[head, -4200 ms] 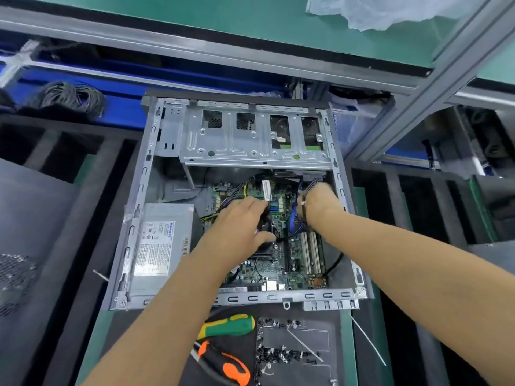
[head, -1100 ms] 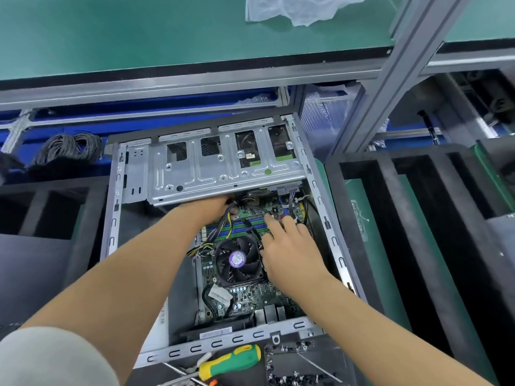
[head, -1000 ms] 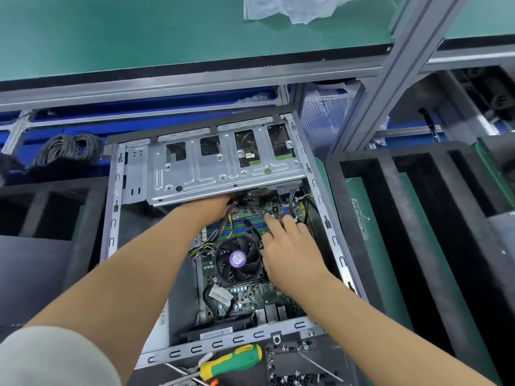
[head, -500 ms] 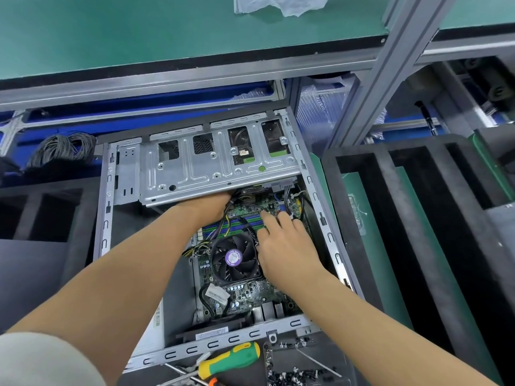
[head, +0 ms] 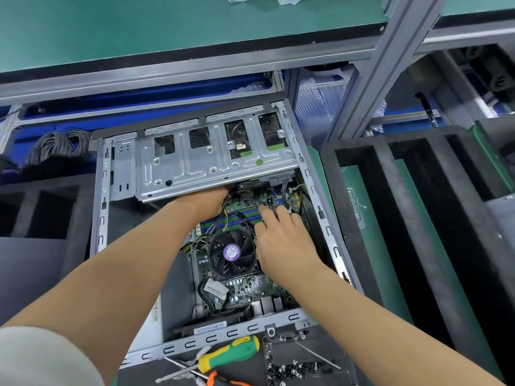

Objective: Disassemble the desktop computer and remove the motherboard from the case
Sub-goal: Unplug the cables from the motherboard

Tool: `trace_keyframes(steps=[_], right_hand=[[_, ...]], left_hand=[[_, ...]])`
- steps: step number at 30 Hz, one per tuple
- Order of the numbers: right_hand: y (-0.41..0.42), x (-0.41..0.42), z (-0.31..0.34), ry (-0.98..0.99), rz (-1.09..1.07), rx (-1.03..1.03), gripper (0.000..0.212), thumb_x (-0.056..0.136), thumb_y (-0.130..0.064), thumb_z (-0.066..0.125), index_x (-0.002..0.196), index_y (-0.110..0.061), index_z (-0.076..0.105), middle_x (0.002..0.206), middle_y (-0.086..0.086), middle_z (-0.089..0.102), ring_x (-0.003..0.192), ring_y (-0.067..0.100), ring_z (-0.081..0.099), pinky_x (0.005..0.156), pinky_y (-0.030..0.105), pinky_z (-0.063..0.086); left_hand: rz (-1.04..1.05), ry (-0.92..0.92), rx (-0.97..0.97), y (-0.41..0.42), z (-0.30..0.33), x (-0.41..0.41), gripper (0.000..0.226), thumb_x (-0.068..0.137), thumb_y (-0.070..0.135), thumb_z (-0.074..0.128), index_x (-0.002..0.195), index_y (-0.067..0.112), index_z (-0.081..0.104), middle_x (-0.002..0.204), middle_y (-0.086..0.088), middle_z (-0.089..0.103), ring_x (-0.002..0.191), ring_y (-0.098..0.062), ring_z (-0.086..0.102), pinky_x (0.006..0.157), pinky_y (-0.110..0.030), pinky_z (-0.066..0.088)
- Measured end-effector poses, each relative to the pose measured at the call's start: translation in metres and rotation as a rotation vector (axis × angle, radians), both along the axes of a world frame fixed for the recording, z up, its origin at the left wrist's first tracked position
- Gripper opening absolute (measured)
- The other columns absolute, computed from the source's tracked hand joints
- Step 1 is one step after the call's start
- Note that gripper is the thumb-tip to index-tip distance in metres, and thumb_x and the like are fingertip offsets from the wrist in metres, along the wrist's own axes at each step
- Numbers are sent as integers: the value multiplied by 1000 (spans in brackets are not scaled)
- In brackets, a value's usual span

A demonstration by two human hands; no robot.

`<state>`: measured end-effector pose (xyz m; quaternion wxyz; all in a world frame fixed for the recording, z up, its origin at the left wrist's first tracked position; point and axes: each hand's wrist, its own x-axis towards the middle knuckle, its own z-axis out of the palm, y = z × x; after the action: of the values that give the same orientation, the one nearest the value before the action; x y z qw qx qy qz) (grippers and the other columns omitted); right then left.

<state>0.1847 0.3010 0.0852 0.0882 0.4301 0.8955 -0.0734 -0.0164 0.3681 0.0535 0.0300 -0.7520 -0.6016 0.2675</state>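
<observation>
The open grey computer case (head: 101, 218) lies flat on the bench. Inside it sits the green motherboard (head: 239, 291) with a black CPU fan (head: 232, 253) bearing a purple label. My left hand (head: 204, 200) reaches under the edge of the silver drive cage (head: 195, 168); its fingers are hidden beneath the cage. My right hand (head: 281, 240) lies over the board right of the fan, fingers stretched onto the cables and connectors (head: 278, 203) near the memory slots.
A green-and-yellow screwdriver (head: 230, 353) and an orange-handled tool (head: 217, 378) lie by the case's near edge, beside a tray of loose screws (head: 295, 366). Black foam dividers (head: 390, 218) flank the case. A coil of grey cable (head: 60, 147) sits at far left.
Over four seconds both hands moved from the board's middle toward the drive cage, uncovering the fan. In the last second only the view shifted slightly; the hands stay put.
</observation>
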Motion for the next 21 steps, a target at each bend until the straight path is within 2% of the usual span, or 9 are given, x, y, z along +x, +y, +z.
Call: trace_keyframes(steps=[3, 5, 9, 12, 14, 16, 18, 19, 21], right_hand=[[0, 1, 1, -1, -3, 1, 43, 96, -25, 48, 135, -7, 47, 156, 15, 23, 133, 36, 27, 104, 45, 29], [0, 1, 1, -1, -6, 1, 42, 96, -24, 48, 135, -7, 47, 156, 15, 23, 133, 36, 27, 104, 45, 30], [0, 0, 1, -1, -2, 1, 41, 95, -21, 48, 133, -6, 48, 155, 15, 24, 132, 36, 28, 103, 45, 30], [0, 0, 1, 3, -7, 13, 42, 95, -22, 47, 133, -6, 48, 155, 15, 25, 131, 36, 30, 102, 44, 31], [0, 0, 1, 6, -11, 9, 42, 95, -22, 47, 134, -6, 48, 155, 15, 25, 131, 35, 29, 102, 44, 31], [0, 0, 1, 6, -13, 5, 43, 95, -23, 47, 135, -6, 47, 155, 15, 25, 132, 35, 28, 102, 44, 30], [0, 0, 0, 6, -9, 8, 42, 95, -23, 47, 134, -7, 48, 154, 15, 25, 131, 35, 29, 102, 44, 31], [0, 0, 0, 9, -9, 12, 41, 95, -23, 48, 133, -7, 48, 154, 15, 26, 130, 35, 30, 102, 44, 31], [1, 0, -1, 15, -11, 14, 41, 95, -23, 48, 132, -7, 49, 154, 15, 27, 130, 35, 31, 102, 44, 31]], left_hand=[[-33, 52, -17, -2, -2, -3, 29, 93, 20, 39, 119, 15, 52, 111, -8, 61, 95, -26, 60, 88, -33, 47], [-75, 50, -10, -2, -4, -4, 27, 94, 19, 37, 117, 16, 51, 108, -5, 60, 90, -22, 58, 87, -29, 46], [45, -164, 24, -2, -4, -3, 28, 91, 15, 43, 118, 18, 51, 101, -7, 56, 76, -21, 45, 72, -29, 41], [61, -221, 25, -3, -2, -3, 35, 89, 13, 45, 123, 17, 49, 116, -11, 58, 94, -29, 56, 82, -34, 45], [69, -219, 17, -4, -4, -4, 35, 89, 13, 44, 124, 16, 49, 118, -12, 57, 99, -30, 57, 87, -36, 46], [58, -212, 9, -3, -4, -4, 30, 89, 13, 43, 119, 17, 49, 106, -10, 58, 85, -26, 53, 79, -32, 46], [69, -217, 10, -1, -7, -8, 28, 89, 12, 43, 115, 19, 50, 87, -5, 48, 72, -21, 44, 68, -29, 38], [85, -229, 10, 0, -6, -7, 27, 89, 13, 42, 114, 19, 50, 84, -3, 45, 69, -20, 42, 67, -28, 36], [75, -219, 11, 2, -9, -8, 26, 91, 15, 42, 115, 20, 50, 90, -4, 51, 71, -20, 42, 68, -29, 38]])
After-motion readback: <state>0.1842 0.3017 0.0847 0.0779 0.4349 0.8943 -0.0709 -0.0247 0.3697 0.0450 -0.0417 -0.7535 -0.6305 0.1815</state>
